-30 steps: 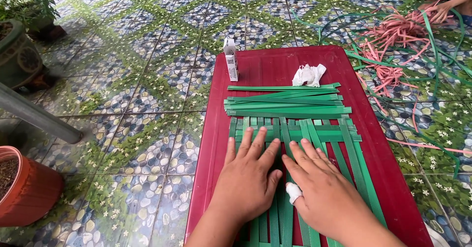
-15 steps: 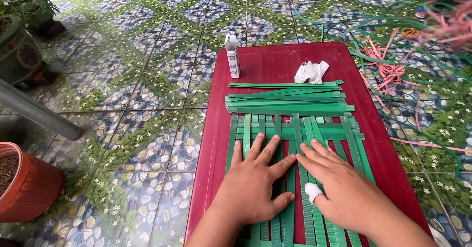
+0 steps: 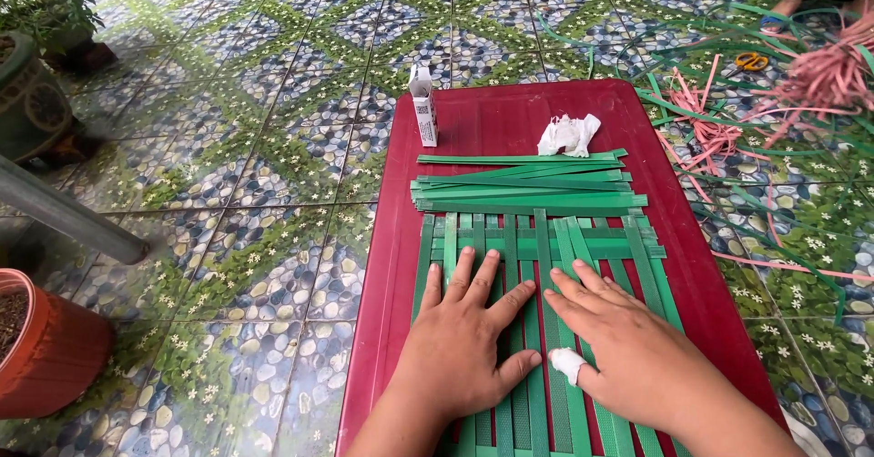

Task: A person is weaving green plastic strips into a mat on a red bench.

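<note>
Both hands lie flat with fingers spread on the green strap weave: the left hand at 7 o'clock on the red bench, the right hand, thumb bandaged, at 5 o'clock. Only a few cross strips look woven in, perhaps three. A stack of loose strips waits at 12 o'clock, so most weaving remains.
</note>
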